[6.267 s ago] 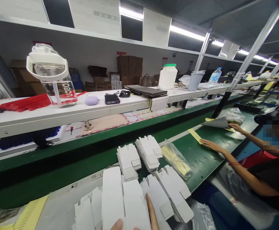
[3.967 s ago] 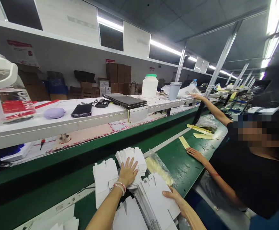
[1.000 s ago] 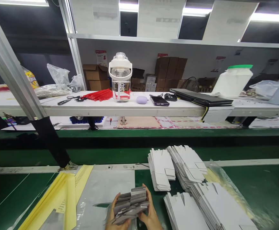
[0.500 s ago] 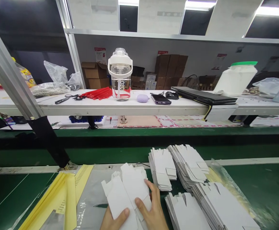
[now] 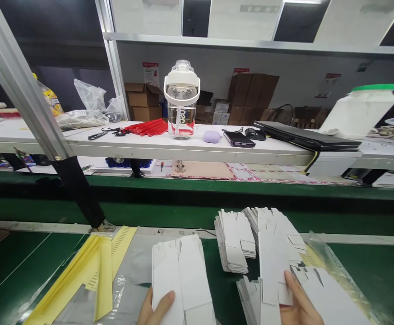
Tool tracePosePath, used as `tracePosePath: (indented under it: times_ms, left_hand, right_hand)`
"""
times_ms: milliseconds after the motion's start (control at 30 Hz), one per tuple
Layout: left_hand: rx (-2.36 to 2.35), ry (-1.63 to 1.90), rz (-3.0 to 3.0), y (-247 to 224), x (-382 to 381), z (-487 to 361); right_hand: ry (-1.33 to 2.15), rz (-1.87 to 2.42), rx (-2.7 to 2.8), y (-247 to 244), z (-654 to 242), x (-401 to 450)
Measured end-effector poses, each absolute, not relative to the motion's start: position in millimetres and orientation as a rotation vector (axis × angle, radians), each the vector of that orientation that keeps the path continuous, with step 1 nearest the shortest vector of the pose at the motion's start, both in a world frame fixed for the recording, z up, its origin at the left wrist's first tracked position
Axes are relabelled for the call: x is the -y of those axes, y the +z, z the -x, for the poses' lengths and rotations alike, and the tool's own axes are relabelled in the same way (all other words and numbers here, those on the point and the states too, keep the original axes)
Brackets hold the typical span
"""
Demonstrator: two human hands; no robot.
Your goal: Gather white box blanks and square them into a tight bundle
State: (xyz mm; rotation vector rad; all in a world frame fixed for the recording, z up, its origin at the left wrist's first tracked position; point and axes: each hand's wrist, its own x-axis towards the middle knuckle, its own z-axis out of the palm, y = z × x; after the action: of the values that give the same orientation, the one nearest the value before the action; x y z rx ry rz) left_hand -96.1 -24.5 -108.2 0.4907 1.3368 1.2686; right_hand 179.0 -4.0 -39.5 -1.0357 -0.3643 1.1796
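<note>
Flat white carton blanks (image 5: 183, 280) are held at the near edge of the green work surface (image 5: 369, 253), the left hand (image 5: 156, 309) closed on the near end of a small stack, its thumb pressed on top. To the right, a single carton blank (image 5: 273, 266) is gripped by the right hand (image 5: 300, 307), fingers curled around its near end, above a fanned near pile of blanks (image 5: 325, 298). Two more piles of blanks (image 5: 235, 241) are seen just beyond, side by side, with a clear plastic bag (image 5: 322, 253) at their right. Yellow paper strips (image 5: 98, 266) are laid to the left of the held stack, partly over a grey plastic sheet (image 5: 132, 275). On the far white shelf (image 5: 190, 149), a clear water bottle (image 5: 181, 101) is stood upright, with red sticks (image 5: 147, 127) just to its left and a lilac earbud case (image 5: 212, 136) and a dark phone (image 5: 239, 138) to its right. Farther right, a closed black laptop (image 5: 305, 135) and a white jug with a green lid (image 5: 362, 110) are shown. Cardboard boxes (image 5: 251, 97) are stacked behind the shelf.
</note>
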Motion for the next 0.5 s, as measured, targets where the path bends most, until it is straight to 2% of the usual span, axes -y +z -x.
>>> tracePosePath:
  times_ms: [267,500]
  left_hand:
    - [-1.397,1.320,-0.555,-103,16,89]
    - [-1.420,1.407,-0.706,-100,6,83]
  right_hand:
    - [1.484,1.062,0.653,-48,-135,9]
    - [1.083,1.262,1.255,-77,-87,1]
